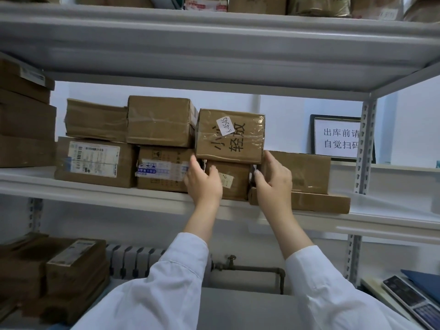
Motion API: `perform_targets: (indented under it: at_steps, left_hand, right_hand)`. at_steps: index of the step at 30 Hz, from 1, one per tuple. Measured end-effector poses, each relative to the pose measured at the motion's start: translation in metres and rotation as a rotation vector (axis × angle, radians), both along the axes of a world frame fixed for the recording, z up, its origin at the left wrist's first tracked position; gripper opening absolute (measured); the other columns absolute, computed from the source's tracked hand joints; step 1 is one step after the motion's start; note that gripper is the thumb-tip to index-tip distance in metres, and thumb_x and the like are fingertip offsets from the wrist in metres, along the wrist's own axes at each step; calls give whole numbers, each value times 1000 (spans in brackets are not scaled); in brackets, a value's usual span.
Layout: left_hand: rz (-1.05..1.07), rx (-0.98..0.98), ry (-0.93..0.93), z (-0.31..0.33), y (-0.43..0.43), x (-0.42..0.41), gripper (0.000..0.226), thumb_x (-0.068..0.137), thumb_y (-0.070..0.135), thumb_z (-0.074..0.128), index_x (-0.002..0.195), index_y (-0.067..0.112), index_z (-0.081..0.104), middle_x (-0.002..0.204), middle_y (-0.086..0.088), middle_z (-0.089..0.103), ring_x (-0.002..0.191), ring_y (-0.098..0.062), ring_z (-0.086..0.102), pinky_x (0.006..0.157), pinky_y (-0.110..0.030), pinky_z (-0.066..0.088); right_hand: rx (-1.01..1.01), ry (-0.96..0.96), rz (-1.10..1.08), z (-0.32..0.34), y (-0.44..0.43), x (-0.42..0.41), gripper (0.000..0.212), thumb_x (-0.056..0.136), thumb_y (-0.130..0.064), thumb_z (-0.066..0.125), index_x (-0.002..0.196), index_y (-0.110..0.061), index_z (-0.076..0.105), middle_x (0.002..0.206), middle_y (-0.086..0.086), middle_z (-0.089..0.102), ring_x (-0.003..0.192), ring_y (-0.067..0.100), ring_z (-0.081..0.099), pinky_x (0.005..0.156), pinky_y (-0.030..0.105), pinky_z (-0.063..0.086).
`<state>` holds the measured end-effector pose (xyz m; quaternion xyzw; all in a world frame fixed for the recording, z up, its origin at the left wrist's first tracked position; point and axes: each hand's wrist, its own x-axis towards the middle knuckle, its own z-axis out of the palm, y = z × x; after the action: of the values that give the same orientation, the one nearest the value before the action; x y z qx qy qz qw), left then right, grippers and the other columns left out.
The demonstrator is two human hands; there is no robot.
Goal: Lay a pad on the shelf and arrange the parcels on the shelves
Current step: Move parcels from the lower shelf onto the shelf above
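Head view: we grip the small parcel (234, 179) at the front edge of the middle shelf (95, 186). Our left hand (203, 184) curls round its 9 o'clock side, and our right hand (273, 182) seemingly pinches its 3 o'clock side. Neighbouring boxes (164, 172) crowd both flanks, with bare shelf farther toward 3 o'clock. On top sits the upper parcel (229, 139), labelled K-4545.
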<state>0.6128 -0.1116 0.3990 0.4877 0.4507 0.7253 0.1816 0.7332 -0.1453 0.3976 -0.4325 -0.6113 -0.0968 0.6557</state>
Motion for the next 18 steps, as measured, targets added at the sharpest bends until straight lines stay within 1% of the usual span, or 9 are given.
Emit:
perform_targets:
  at_steps: [2,3,5,7,9,13,15,18]
  left_hand:
    - [8,-26,27,1,2,-2,60,96,23,45,149,20,17,154,-6,25,141,-27,17,113,-49,24]
    - [19,-45,47,1,3,-4,60,96,21,44,149,20,16,154,-6,26,141,-27,19,113,-49,25]
    - [26,-65,69,2,5,-5,63,95,14,44,150,21,13,153,-6,28,139,-28,23,112,-47,27]
    - [16,-59,61,2,6,-4,67,93,6,42,150,23,12,150,-7,33,135,-27,32,109,-46,33]
    - [19,-46,43,0,5,-3,69,92,2,41,149,25,12,146,-8,38,130,-26,40,105,-45,37]
    - [31,-24,12,-1,6,-1,71,91,-1,41,148,30,14,140,-10,45,124,-26,46,100,-44,42]
    - [36,-23,12,-1,6,0,71,91,-1,42,147,33,15,137,-11,46,123,-27,46,98,-44,44]
    - [52,-35,20,-2,6,-1,70,91,0,43,146,33,17,140,-11,44,127,-29,42,99,-46,42]
  right_hand:
    - [-35,-7,11,-1,0,-4,43,90,-9,49,132,-16,50,112,4,62,116,25,45,99,42,35]
    - [-49,-6,9,-2,0,-5,44,90,-9,49,134,-16,48,113,4,61,117,25,44,100,45,34]
    - [-79,-4,13,-3,-1,-6,50,91,-10,50,139,-17,42,122,3,59,121,23,43,103,47,32]
    - [-92,-7,33,-4,0,-5,52,91,-10,50,142,-18,39,124,3,58,122,21,43,105,48,31]
    - [-99,-6,47,-4,-1,-4,53,91,-9,51,142,-18,38,125,3,57,123,20,43,105,48,31]
    - [-100,11,58,-6,0,-2,53,91,-8,52,142,-17,38,133,4,54,126,20,43,106,47,31]
    - [-97,16,62,-6,1,-2,54,91,-8,52,142,-16,38,136,3,51,127,19,43,107,47,31]
    - [-103,4,76,-7,0,-5,56,90,-7,53,143,-16,36,143,3,45,132,17,39,109,46,29]
